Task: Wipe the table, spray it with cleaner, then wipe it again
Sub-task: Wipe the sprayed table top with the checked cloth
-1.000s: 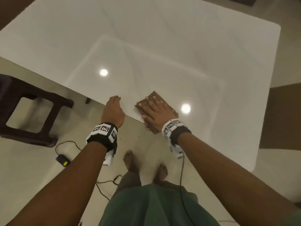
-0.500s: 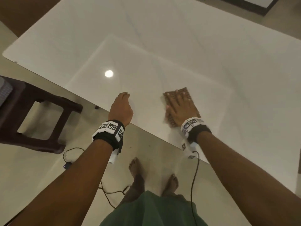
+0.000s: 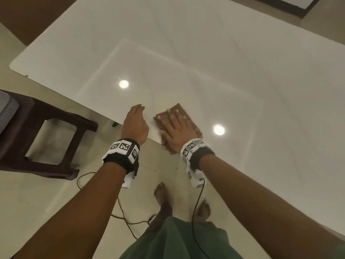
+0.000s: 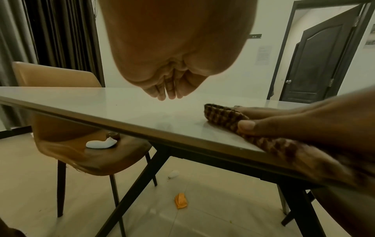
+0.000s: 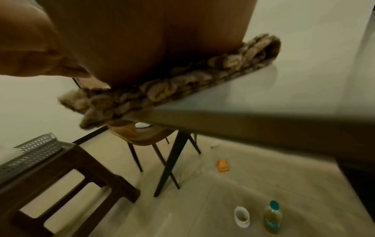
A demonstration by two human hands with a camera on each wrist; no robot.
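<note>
Right hand [image 3: 175,130] lies flat, fingers spread, pressing a brown checked cloth [image 3: 188,118] onto the white table [image 3: 233,71] at its near edge; the cloth's near end hangs off the edge (clear in the right wrist view). Left hand [image 3: 135,124] sits just beside it at the same edge, holding nothing, fingers together and loosely bent with tips pointing down toward the tabletop; whether they touch it I cannot tell. Both wrists carry black bands with printed markers [image 3: 122,146]. Dark wooden stool [image 3: 46,139] stands on the floor to the left with a perforated grey piece [image 5: 34,152] on top. Under the table: tan chair [image 4: 67,112], orange scrap [image 4: 180,200], a bottle with a teal cap [image 5: 273,216] beside a white cup [image 5: 241,216].
</note>
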